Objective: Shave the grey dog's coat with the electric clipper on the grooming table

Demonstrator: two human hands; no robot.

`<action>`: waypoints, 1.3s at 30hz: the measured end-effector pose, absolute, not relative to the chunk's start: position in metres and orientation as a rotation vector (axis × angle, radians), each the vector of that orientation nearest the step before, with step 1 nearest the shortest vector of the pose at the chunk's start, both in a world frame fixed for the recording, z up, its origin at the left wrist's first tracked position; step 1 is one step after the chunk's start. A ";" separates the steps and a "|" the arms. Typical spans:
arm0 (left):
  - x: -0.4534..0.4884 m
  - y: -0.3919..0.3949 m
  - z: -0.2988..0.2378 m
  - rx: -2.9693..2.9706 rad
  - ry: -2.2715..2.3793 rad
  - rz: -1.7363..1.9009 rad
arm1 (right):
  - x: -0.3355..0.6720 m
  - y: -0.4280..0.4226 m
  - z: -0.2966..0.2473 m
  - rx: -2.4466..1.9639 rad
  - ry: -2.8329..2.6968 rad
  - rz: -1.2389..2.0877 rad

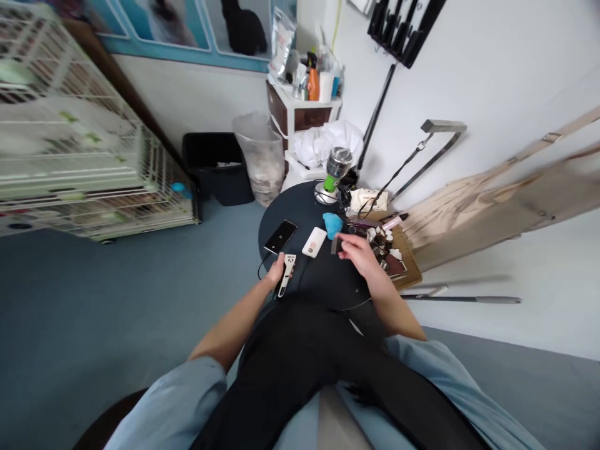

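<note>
Head view: the left hand (276, 270) grips a white tool (285, 272) at the near edge of the round table (325, 280). The tool's long axis points away from the person. The right hand (359, 253) lies to its right, fingertips at a small dark piece (334, 245); I cannot tell whether they pinch it. A phone (280, 236), power bank (314, 242) and blue cloth (332, 224) lie beyond, and a cluttered tray (407, 250) sits further right.
</note>
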State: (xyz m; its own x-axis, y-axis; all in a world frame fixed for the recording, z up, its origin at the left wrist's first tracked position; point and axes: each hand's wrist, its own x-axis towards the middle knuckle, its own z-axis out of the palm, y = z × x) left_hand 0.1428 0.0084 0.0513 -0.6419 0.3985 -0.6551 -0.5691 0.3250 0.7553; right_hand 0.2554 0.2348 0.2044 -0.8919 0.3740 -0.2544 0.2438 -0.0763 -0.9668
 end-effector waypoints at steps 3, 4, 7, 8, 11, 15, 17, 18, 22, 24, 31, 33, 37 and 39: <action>0.175 -0.024 0.072 -0.177 1.561 1.697 | 0.285 0.191 0.176 -0.347 -2.609 2.435; 0.186 -0.037 0.078 -0.193 1.552 1.727 | 0.295 0.175 0.168 -0.201 -2.802 2.464; 0.219 -0.073 0.093 -0.266 1.624 1.814 | 0.320 0.140 0.160 0.277 -3.180 2.112; 0.229 -0.084 0.098 -0.265 1.689 1.835 | 0.325 0.134 0.161 0.471 -3.222 1.998; 0.255 -0.111 0.113 -0.134 1.963 1.820 | 0.333 0.123 0.165 0.831 -3.323 1.667; 0.288 -0.141 0.137 0.003 2.219 1.723 | 0.332 0.105 0.169 0.557 -3.348 1.377; 0.309 -0.157 0.152 0.042 2.230 1.711 | 0.327 0.086 0.175 0.393 -3.105 1.486; 0.320 -0.166 0.160 0.062 2.200 1.739 | 0.325 0.073 0.181 0.363 -2.956 1.553; 0.375 -0.205 0.189 0.154 1.926 1.933 | 0.321 0.007 0.208 0.920 -2.570 1.717; 0.407 -0.225 0.198 0.150 1.797 2.031 | 0.326 -0.029 0.218 1.378 -2.448 1.726; 0.511 -0.285 0.206 -0.016 1.797 2.245 | 0.371 -0.112 0.226 2.255 -2.111 1.607; 0.533 -0.298 0.206 -0.060 1.866 2.287 | 0.383 -0.130 0.225 2.331 -2.025 1.588; 0.567 -0.318 0.206 -0.114 1.947 2.323 | 0.397 -0.166 0.228 2.564 -1.891 1.457; 0.579 -0.325 0.206 -0.127 1.977 2.327 | 0.400 -0.182 0.229 2.672 -1.822 1.437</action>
State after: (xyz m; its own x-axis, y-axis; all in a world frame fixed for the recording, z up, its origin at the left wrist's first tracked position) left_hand 0.5792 -0.3249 0.2059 -0.9929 0.0112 -0.1181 -0.1184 -0.1607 0.9799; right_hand 0.4005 -0.1819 0.2294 0.1736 -0.9044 0.3899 -0.5901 -0.4124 -0.6941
